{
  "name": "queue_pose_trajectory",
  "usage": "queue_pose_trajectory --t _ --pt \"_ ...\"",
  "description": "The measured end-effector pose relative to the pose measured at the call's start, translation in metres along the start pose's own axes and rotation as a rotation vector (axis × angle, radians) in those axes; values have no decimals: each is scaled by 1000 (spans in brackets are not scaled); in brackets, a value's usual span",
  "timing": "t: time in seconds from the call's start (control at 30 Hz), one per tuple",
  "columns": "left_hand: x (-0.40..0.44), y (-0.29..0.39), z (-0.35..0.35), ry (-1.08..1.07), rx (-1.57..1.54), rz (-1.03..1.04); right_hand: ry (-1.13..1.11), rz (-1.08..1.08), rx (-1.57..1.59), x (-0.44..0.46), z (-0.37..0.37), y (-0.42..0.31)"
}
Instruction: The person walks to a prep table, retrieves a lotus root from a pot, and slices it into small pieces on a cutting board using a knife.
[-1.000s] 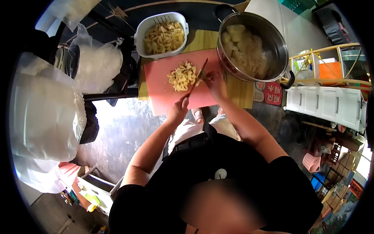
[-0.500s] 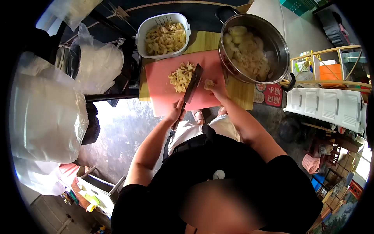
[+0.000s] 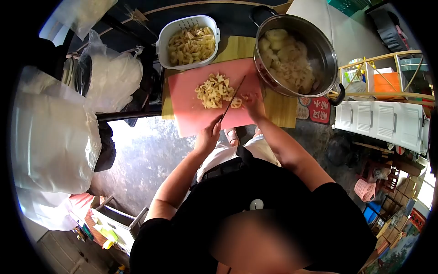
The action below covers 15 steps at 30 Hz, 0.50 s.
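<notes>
My left hand is closed around the handle of a kitchen knife. Its dark blade stands edge-down on a pink cutting board. Just right of the blade, my right hand has its fingers bent round a lotus root slice; the fingertips are partly blurred. Chopped lotus root pieces lie heaped left of the blade. Behind the board, a white basket holds more cut pieces. A steel pot at the right contains whole, pale lotus root slices in liquid.
The pink board lies on a larger wooden board. Plastic bags hang at the left beside a dark shelf. White drawers and a rack stand at the right. The pot's handle sticks out over the board's right side.
The knife has turned from lying tilted flat to edge-down and shifted right, against the slice. My right hand has lowered the slice to the board. The chopped pile has spread slightly right.
</notes>
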<state>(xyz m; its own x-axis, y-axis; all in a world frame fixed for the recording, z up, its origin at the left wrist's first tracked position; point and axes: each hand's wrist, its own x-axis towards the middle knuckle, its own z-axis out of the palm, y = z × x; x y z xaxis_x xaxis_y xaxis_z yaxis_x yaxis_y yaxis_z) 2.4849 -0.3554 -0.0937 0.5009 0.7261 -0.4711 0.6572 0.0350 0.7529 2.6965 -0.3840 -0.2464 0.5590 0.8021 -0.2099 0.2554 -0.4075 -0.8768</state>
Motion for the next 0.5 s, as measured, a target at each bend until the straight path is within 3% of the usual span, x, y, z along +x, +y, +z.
queue_pose_trajectory --t 0.1,0.3,0.4,0.5 --pt "-4 9 -3 -55 56 -64 30 -237 -235 -14 -12 -32" --pt "10 -23 11 -25 127 36 -17 -65 -81 -1 13 15" --pt "16 -27 10 -24 137 72 -71 -99 -195 -10 -12 -30" --pt "13 -23 20 3 193 44 -112 -87 -182 -7 -12 -22"
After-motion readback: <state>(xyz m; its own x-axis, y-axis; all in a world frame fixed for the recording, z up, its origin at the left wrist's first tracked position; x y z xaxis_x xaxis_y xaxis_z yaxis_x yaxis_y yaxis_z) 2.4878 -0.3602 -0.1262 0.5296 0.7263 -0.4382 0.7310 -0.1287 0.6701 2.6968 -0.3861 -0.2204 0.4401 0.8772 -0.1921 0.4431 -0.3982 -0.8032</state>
